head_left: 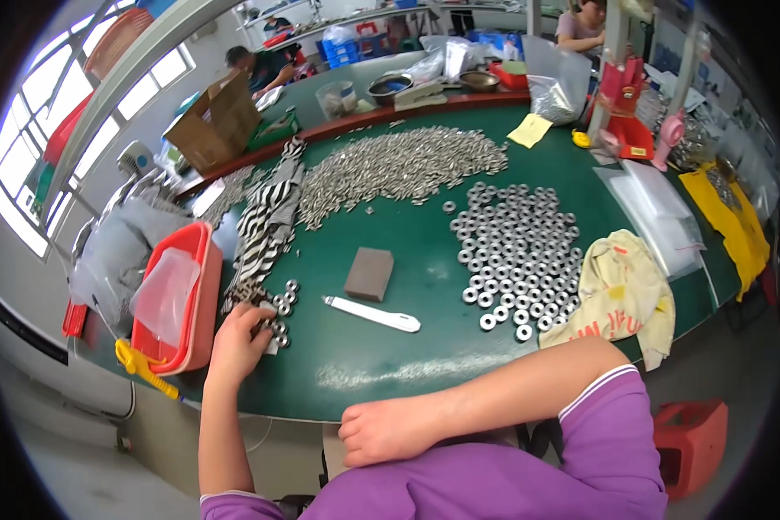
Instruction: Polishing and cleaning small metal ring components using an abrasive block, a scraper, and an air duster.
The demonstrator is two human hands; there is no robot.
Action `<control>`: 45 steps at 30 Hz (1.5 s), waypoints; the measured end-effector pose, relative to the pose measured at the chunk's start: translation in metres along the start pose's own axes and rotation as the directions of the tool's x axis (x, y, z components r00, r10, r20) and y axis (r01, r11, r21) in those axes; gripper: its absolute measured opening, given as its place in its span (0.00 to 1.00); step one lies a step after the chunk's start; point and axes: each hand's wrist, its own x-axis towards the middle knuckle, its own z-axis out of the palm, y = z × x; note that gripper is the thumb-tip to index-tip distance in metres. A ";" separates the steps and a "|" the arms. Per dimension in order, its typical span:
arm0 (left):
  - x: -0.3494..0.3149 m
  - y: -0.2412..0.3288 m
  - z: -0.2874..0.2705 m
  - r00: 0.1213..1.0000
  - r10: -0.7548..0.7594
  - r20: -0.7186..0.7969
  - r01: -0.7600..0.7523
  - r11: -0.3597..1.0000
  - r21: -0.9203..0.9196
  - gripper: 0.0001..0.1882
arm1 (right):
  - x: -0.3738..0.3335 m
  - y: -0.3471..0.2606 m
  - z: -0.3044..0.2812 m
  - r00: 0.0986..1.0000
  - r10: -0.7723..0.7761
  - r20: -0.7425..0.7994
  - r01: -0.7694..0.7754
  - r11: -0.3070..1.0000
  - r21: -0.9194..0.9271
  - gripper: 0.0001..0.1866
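My left hand [238,342] is at the table's left side, fingers bent and thumb drawn in beside several small metal rings [282,305]. What is between its fingertips is too small to make out. A black-and-white striped cloth [264,217] runs away from that hand. My right hand [388,433] is curled closed by the near table edge, with the forearm lying across in front of me. Its palm is hidden. Between the hands and the far pile lie a white utility knife [373,315] and a brown-grey block [369,274].
A large pile of small metal pins [399,165] covers the far middle. Many metal rings [516,251] spread at right, beside a cream cloth [620,295]. A red basin [204,295] and yellow-handled air gun [143,362] are at left. Two people work beyond the table.
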 end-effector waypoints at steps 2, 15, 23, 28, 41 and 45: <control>-0.004 0.001 -0.002 0.999 -0.020 -0.025 0.020 1.000 -0.024 0.12 | 0.001 -0.001 0.005 0.999 -0.001 -0.036 0.000 1.000 -0.008 0.05; 0.008 0.005 -0.004 0.952 -0.237 -0.192 -0.045 0.513 -0.857 0.13 | 0.007 0.000 -0.037 0.973 0.055 -0.224 -0.104 0.971 -0.213 0.07; 0.080 0.057 0.016 0.987 -0.143 -0.074 -0.087 -0.085 -0.993 0.17 | -0.031 0.038 -0.131 0.555 0.663 -0.502 -0.832 0.458 -0.314 0.20; 0.080 0.050 0.040 0.977 -0.204 -0.066 -0.086 -0.090 -0.992 0.18 | -0.017 0.022 -0.128 0.449 0.853 -0.267 -0.889 0.398 -0.226 0.19; 0.071 0.057 0.027 0.948 -0.248 -0.200 -0.234 -0.117 -0.965 0.16 | -0.013 0.026 -0.139 0.387 0.788 -0.479 -0.919 0.373 -0.127 0.13; 0.076 0.057 0.036 0.986 -0.096 -0.135 -0.150 -0.171 -0.974 0.13 | -0.048 0.057 -0.142 0.216 0.830 -0.515 -0.973 0.140 -0.182 0.13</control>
